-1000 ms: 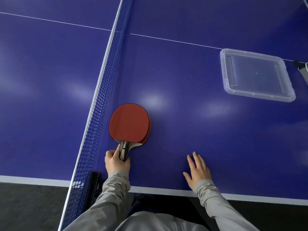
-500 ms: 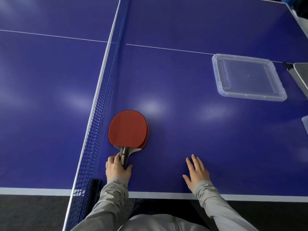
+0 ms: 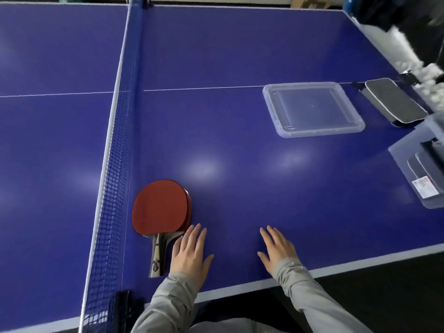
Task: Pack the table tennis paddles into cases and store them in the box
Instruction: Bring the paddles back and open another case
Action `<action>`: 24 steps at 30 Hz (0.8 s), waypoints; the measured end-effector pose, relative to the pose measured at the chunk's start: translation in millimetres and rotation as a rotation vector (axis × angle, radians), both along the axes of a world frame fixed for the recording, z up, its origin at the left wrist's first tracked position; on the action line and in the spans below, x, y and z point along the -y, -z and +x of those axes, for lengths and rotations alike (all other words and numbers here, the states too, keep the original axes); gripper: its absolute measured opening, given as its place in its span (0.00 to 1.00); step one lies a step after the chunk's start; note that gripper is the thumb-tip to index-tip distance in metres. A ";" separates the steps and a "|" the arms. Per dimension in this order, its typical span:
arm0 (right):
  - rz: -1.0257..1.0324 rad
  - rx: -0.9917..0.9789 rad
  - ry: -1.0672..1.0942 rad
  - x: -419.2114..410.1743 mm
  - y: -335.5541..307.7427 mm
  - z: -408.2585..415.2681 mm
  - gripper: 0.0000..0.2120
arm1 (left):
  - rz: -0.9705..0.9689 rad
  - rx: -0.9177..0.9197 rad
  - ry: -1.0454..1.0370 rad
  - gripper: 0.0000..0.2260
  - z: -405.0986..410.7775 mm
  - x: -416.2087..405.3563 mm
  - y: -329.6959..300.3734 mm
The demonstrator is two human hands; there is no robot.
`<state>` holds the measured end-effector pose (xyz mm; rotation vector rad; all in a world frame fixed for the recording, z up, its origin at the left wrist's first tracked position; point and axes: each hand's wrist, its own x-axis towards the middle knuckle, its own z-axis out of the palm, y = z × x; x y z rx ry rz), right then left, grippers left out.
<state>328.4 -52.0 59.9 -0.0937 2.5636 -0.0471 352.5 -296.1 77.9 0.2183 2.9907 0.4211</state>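
Note:
Two red paddles (image 3: pixel 159 207) lie stacked on the blue table beside the net, handles pointing toward me. My left hand (image 3: pixel 191 253) lies flat on the table just right of the handles, fingers straight, holding nothing. My right hand (image 3: pixel 278 248) rests flat on the table further right, also empty. A grey paddle case (image 3: pixel 394 102) lies at the far right near the table's edge. A clear box (image 3: pixel 408 162) at the right edge holds dark cases. Its clear lid (image 3: pixel 312 109) lies flat on the table, further back.
The net (image 3: pixel 115 164) runs from the near edge to the far edge, left of the paddles. The table's near edge (image 3: pixel 240 289) passes just under my wrists. Blurred clutter stands beyond the table's far right corner.
My left hand has let go of the paddle handles and now lies flat to their right. The view has swung right, bringing the case and the box into sight.

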 end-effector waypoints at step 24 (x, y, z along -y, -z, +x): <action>-0.046 -0.292 0.440 -308.3 -91.8 56.6 0.29 | -0.200 0.140 0.443 0.28 -71.0 -360.1 -87.9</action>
